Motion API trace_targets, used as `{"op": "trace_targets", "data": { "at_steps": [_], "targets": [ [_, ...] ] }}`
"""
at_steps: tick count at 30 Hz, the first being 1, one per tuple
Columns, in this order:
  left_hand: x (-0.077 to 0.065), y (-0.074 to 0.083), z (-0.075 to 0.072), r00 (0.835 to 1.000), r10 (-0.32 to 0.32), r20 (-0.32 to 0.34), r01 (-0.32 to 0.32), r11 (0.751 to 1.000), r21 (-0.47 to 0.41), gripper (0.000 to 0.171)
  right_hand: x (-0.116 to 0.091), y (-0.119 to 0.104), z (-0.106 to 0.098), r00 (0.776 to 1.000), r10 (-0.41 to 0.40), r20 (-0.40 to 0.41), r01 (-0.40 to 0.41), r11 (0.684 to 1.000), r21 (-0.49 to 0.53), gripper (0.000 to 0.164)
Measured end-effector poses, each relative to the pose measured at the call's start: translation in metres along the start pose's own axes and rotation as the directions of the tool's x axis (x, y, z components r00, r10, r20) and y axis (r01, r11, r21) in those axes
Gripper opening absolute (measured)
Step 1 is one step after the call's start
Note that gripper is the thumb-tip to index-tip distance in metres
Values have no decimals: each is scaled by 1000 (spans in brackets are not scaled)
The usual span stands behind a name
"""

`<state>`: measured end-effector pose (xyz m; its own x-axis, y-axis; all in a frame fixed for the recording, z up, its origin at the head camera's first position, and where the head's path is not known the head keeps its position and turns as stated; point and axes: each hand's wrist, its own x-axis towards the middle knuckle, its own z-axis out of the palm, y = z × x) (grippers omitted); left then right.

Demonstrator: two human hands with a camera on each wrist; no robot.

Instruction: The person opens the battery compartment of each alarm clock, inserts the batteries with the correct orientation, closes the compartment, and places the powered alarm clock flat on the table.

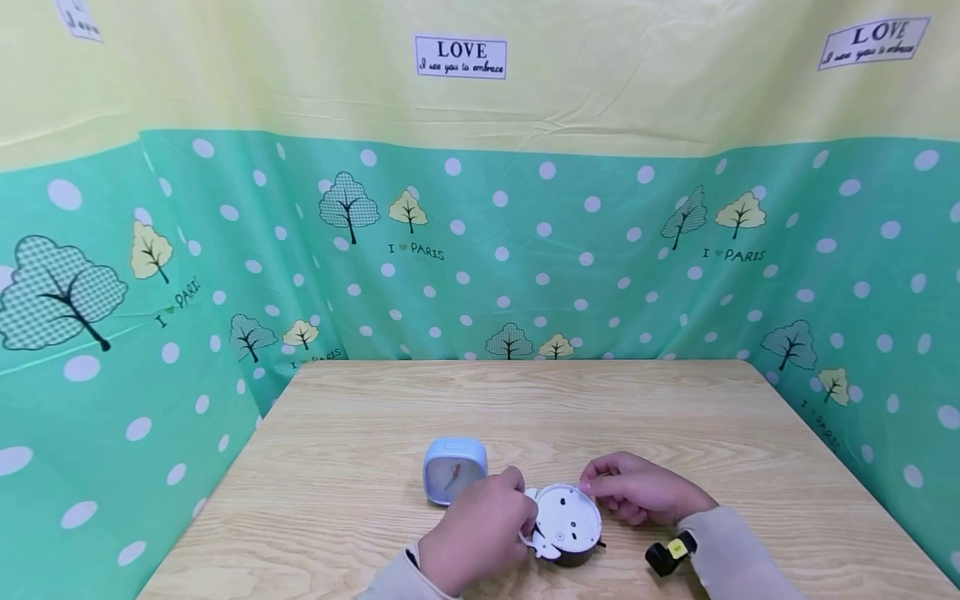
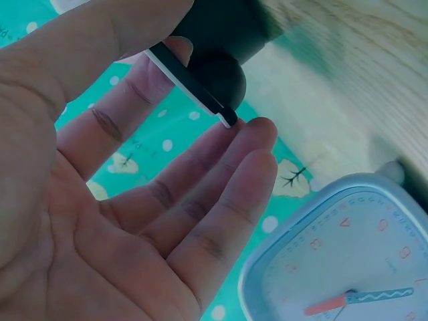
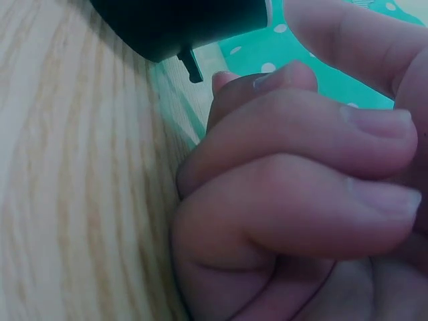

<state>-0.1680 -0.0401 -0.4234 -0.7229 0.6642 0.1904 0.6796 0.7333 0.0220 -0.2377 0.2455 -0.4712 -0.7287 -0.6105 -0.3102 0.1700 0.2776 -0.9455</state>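
Observation:
A round alarm clock [image 1: 564,521], with a black body and a white plate dotted with small dark openings, lies tilted with the plate up. My left hand [image 1: 483,525] pinches its left edge, where a white shaped piece [image 1: 546,550] sticks out; from the left wrist view the other fingers [image 2: 227,214] spread past the edge. By the clock's right rim is my right hand [image 1: 637,492], its thumb [image 3: 348,47] straight beside the white edge and the fingers loosely curled with nothing between them. A black peg [image 3: 190,65] juts from the clock's body.
A light blue alarm clock [image 1: 454,469] stands upright just behind my left hand, its dial facing me. The wooden table [image 1: 360,467] bears both clocks. A black wrist camera [image 1: 670,553] sits at my right sleeve. Green and yellow printed curtains [image 1: 502,225] hang around the table.

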Motion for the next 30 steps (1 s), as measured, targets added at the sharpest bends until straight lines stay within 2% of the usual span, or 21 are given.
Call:
{"op": "trace_targets", "data": {
  "at_steps": [6, 18, 25, 30],
  "targets": [
    [-2, 1, -5, 1000, 10, -27, -10, 1000, -4, 16, 0, 0, 0, 1000, -1, 5, 1, 1000, 3, 33],
    [-2, 4, -15, 992, 29, -124, -26, 999, 30, 14, -1, -1, 1, 1000, 7, -14, -7, 1000, 0, 30],
    [-3, 7, -20, 980, 58, -192, -37, 993, 115, 17, 0, -1, 0, 1000, 2, -9, -2, 1000, 4, 29],
    [-3, 10, -25, 971, 71, -230, -42, 991, 130, 21, 0, 1, 1, 1000, 4, -15, -4, 1000, 3, 29]
  ]
}}
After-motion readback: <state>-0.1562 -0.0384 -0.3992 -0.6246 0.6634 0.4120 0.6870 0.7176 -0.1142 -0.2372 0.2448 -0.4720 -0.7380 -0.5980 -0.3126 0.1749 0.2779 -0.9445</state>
